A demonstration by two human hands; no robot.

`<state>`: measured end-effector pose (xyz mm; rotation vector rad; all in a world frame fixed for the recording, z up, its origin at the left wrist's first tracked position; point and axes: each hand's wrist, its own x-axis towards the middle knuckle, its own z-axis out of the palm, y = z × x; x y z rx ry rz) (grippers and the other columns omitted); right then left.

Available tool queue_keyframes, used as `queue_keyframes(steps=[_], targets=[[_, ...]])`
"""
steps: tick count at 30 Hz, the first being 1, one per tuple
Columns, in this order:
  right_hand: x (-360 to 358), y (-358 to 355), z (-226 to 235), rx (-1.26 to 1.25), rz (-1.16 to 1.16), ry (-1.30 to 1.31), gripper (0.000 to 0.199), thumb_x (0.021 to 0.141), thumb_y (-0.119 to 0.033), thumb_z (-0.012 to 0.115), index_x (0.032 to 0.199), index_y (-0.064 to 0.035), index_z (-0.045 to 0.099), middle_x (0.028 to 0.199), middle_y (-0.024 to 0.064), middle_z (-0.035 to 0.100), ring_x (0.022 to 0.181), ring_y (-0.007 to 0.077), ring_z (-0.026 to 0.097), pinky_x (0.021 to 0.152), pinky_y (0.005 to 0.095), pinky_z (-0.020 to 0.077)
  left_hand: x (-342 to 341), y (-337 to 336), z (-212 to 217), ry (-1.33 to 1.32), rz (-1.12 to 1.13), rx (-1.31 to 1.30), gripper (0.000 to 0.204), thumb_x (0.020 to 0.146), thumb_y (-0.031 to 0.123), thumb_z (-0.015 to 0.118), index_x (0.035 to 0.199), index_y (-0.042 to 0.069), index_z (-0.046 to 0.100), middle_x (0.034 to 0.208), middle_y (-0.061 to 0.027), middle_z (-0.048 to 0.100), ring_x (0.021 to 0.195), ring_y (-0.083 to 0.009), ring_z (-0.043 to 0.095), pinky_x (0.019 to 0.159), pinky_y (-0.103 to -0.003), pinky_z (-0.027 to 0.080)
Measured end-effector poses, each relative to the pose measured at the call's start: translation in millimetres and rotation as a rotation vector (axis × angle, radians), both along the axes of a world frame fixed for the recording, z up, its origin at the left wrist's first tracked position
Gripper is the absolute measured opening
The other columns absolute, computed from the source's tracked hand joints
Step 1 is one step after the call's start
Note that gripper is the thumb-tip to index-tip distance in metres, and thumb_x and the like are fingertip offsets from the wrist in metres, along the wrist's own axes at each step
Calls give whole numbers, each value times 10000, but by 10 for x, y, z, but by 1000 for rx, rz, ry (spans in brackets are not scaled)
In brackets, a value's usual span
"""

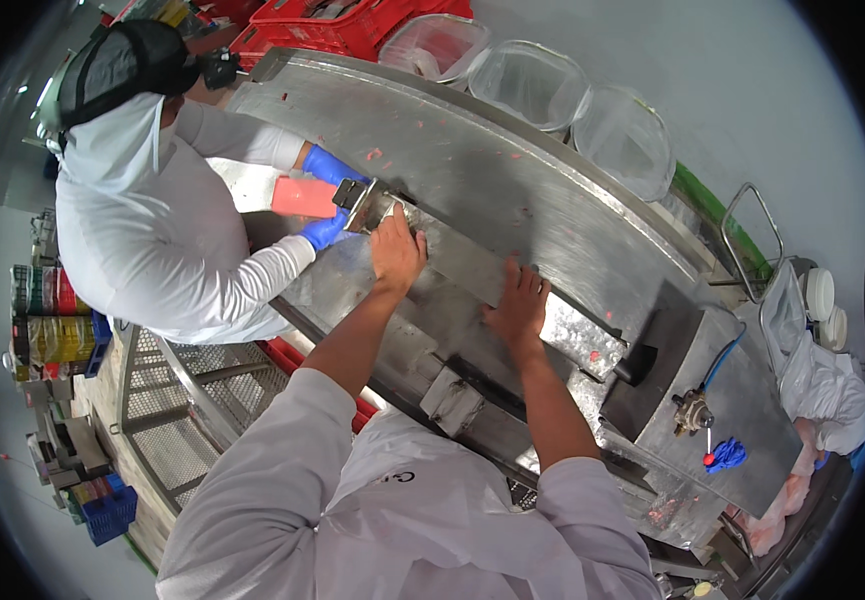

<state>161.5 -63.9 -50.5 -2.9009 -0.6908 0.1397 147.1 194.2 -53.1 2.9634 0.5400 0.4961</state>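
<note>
My left hand (397, 250) rests on the near end of a long metal trough-like machine part (467, 258), its fingers stretched forward and the thumb apart. Farther right, my right hand (518, 305) lies flat on the same part with its fingers spread. Both hands are bare and hold nothing I can see. At the left end of the part is a metal block with a dark fitting (352, 193). A co-worker's blue-gloved hands (328, 230) are at that block, beside a flat pink slab (304, 197).
The co-worker (177, 220) in white stands at the left. A steel table (452, 130) with pink scraps stretches behind the machine. Lined clear bins (527, 85) and red crates (327, 28) stand beyond it. At right, a metal housing (712, 400) bears a red-tipped lever and blue glove.
</note>
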Motion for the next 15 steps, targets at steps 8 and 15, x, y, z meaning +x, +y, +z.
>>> queue_keyframes(steps=[8,15], targets=[[-2,-31,-15,34,-23,-41,1133,678,-517,855,1550,-74,283,1364,158,490,1280,320,469,1115,490,298,-8,121,69,-12,-67,-133,621,962,289,623,1452,-33,419,1050,-175,616,968,-345,615,850,-451,439],[29,119,-32,39,-59,-27,1182,651,-483,883,1548,-19,268,1430,208,446,1361,362,405,1134,619,286,243,661,379,-20,9,-528,298,1005,276,555,1125,28,668,848,-225,674,783,-399,661,738,-487,491]])
